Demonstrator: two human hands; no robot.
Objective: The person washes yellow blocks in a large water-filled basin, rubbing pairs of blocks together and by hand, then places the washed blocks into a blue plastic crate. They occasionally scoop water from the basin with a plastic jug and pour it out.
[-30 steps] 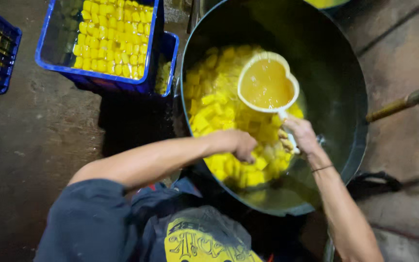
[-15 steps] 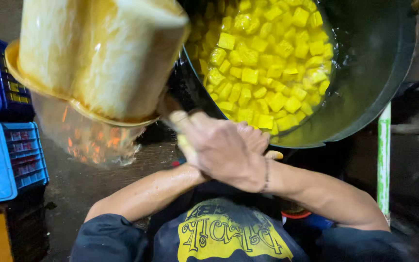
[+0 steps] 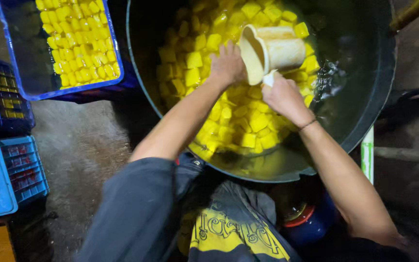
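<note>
Looking down from my head, my right hand (image 3: 282,94) is clamped on the handle of the scoop (image 3: 270,51), tipped on its side over the pan (image 3: 379,111) so its mouth faces the yellow cubes (image 3: 238,116). My left hand (image 3: 227,63), fingers spread, presses among the cubes beside the rim, steadying them. A blue crate (image 3: 10,58) of cubes sits left.
</note>
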